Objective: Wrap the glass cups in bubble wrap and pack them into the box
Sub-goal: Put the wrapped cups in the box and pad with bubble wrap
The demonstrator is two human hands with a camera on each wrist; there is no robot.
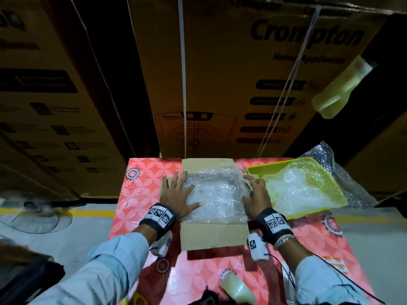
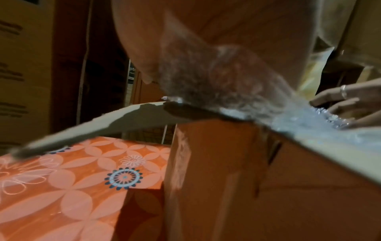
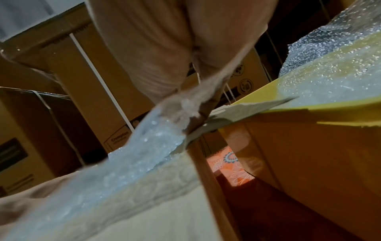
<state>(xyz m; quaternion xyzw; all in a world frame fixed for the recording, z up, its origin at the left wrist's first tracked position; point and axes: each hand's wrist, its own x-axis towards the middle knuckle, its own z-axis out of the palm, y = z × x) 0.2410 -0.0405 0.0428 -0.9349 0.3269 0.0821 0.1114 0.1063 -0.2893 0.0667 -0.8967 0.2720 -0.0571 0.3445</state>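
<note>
Bubble wrap atop the box, under splayed left fingers and curled right fingers.

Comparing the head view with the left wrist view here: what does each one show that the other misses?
Only the head view shows the left hand lying flat with spread fingers on the bubble wrap in the open box, the yellow tray holding more wrap, and the pale bottle near the table's front edge. Only the left wrist view shows the box's outer side wall and the underside of its left flap. Both show the right hand, with its ring, on the wrap, and the floral tablecloth.
</note>
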